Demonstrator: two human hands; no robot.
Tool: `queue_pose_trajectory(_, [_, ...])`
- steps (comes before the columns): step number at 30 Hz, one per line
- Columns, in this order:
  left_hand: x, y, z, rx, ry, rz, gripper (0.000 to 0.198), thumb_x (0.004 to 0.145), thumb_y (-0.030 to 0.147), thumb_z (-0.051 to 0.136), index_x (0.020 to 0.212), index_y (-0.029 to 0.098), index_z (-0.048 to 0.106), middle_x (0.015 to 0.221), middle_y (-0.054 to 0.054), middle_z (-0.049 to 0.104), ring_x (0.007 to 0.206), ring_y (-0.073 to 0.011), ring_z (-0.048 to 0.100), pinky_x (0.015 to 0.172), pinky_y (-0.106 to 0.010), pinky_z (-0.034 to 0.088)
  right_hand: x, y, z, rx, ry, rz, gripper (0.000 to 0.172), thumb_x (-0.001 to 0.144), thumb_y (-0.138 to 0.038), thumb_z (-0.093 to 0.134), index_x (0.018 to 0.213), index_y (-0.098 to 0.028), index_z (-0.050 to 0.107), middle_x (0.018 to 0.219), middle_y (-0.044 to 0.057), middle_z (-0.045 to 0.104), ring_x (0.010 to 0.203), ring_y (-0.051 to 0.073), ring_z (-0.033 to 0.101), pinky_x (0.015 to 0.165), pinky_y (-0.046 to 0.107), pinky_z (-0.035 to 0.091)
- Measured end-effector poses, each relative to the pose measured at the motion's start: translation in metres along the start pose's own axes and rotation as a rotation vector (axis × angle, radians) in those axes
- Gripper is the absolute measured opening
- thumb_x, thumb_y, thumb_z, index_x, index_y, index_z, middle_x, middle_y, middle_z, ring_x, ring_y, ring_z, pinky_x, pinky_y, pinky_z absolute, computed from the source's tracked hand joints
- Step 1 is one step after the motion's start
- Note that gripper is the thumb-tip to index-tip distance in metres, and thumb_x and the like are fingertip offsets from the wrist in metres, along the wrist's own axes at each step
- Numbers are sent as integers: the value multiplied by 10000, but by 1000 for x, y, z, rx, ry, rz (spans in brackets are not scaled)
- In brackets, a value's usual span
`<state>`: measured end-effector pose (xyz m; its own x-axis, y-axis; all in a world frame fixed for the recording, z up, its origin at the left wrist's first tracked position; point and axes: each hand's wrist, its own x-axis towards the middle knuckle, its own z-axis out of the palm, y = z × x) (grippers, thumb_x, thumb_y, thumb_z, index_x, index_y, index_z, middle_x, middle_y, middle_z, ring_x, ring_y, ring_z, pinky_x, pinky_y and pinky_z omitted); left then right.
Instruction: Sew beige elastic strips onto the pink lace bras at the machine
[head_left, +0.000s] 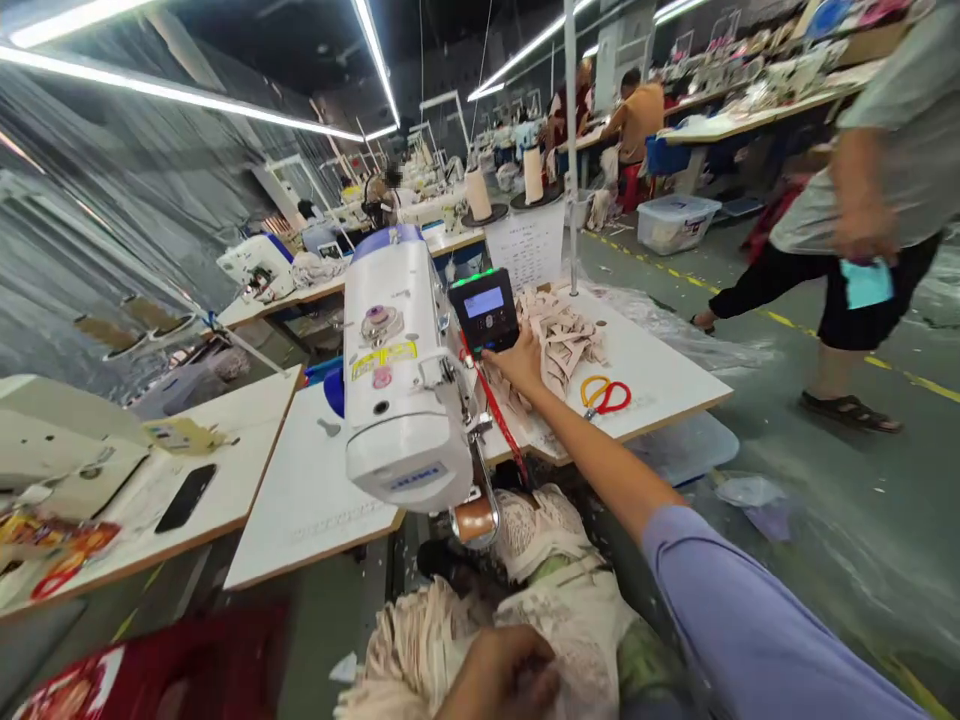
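My right hand [519, 358] reaches forward to the black control panel [484, 312] on the white sewing machine [397, 370]. Its thumb lies at the panel's lower front edge, while the fingers go round the right side and are partly hidden. The panel's small screen is lit, with green lights along the top. Low in the view, my left hand [502, 672] is curled over the beige lace garments [570, 610] on my lap; whatever its fingers hold, if anything, is hidden. A red strap [496, 405] hangs beside the machine head.
Beige fabric pieces [562, 335] and scissors with orange and red handles [606, 395] lie on the white tabletop [667, 385]. A phone [186, 497] rests on the left table. At right, a person [877, 220] walks along the aisle. A red stool [217, 670] stands lower left.
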<state>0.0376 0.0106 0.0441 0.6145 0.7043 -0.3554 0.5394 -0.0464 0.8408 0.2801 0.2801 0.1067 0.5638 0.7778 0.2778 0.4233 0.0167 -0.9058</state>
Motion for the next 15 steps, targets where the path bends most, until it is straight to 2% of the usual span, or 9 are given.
queue_pose_trajectory(2, [-7,10,-9,-138,41,3,318,848,459,701,786,150,660,727,-7,624,700,-144,561,702,-288,478,-30,10,-20,24,92,-120,701,714,-411,762,1265,-137,425,1318,204,482,1282,351,427,1087,509,347])
queue_pose_trajectory(4, [-9,13,-22,-315,128,-13,355,795,499,726,767,153,652,697,3,606,681,-132,526,676,-256,433,-81,24,-52,139,6,-213,430,812,-540,651,1047,-201,532,1065,99,584,1013,265,567,919,434,473])
queue_pose_trajectory(5, [-9,12,-29,-398,172,-37,381,790,529,716,801,155,649,720,8,607,678,-125,519,659,-241,420,-111,31,-70,186,-161,-207,388,859,-609,575,865,-222,547,867,50,587,838,226,579,805,387,497])
queue_pose_trajectory(7, [-8,8,-36,-528,237,-84,441,790,579,690,873,150,636,769,1,616,680,-119,528,653,-232,417,-178,43,-109,262,-685,-148,567,887,-726,464,620,-228,503,617,12,528,608,176,524,629,321,465])
queue_pose_trajectory(8, [-8,6,-36,-580,257,-98,469,789,595,684,912,145,632,796,-8,624,690,-120,540,659,-233,422,-210,49,-125,263,-991,-124,613,867,-768,463,609,-219,551,602,22,554,597,177,539,612,315,456])
queue_pose_trajectory(9, [-7,4,-34,-622,271,-104,496,783,605,685,946,139,630,819,-18,632,704,-124,553,669,-236,429,-240,53,-137,245,-1158,-107,637,816,-815,490,656,-209,606,638,37,593,626,190,565,618,314,458])
queue_pose_trajectory(11, [-7,4,-26,-693,271,-99,535,764,607,707,991,128,633,845,-32,642,730,-132,573,690,-246,441,-287,59,-147,220,-1158,-64,743,730,-886,503,916,-189,684,868,90,675,798,241,623,720,337,494])
queue_pose_trajectory(13, [-7,6,-18,-760,257,-84,547,738,590,746,998,122,636,843,-32,646,742,-136,582,704,-251,448,-315,59,-144,233,-1039,-13,841,734,-903,465,1117,-174,636,1050,126,670,947,273,623,835,362,497])
queue_pose_trajectory(15, [-8,8,-12,-792,257,-67,543,719,577,774,988,124,637,827,-25,648,748,-139,588,708,-250,451,-326,54,-134,234,-968,33,755,839,-849,375,1070,-173,618,996,113,672,905,253,619,816,351,496])
